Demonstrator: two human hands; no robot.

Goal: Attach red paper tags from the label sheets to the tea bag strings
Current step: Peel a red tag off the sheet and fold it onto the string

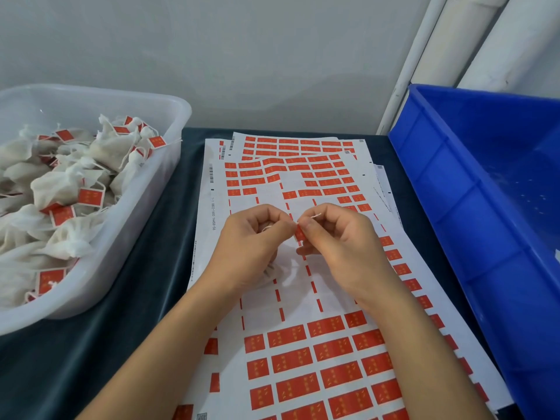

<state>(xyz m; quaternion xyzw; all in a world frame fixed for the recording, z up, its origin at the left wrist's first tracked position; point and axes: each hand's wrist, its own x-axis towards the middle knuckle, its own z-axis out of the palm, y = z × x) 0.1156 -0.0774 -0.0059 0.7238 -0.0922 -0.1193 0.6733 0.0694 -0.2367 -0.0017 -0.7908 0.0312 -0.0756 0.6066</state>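
Currently a red tag (300, 232) is being folded onto a tea bag string (312, 218) at mid-scene, above the label sheets (306, 304).

- Left hand (253, 237): fingers curled, fingertips pinched at the tag's left edge. A bit of white string appears coiled inside the palm; not fully clear.
- Right hand (336, 237): thumb and forefinger clamped on the tag, string end seen poking out above the fingertips.
- Tea bag (277, 274): mostly hidden beneath the left hand, a pale patch is seen lying on the sheet just near of it.
- Clear tub (169, 165) at left is filled with bags already tagged. Blue crate (448, 189) at right; contents not seen.
- Sheets are spread on the dark surface (91, 344); the middle rows are already stripped, full rows remain near and far.

Judged step: tag closing around the string. For a good result, the string should be kept taut and centred on the fold line, the 2 halves aligned edge to edge before pressure is applied, then pressed from fold outward so no adhesive is left exposed. Risk: skewed halves, or string slipping out the side.
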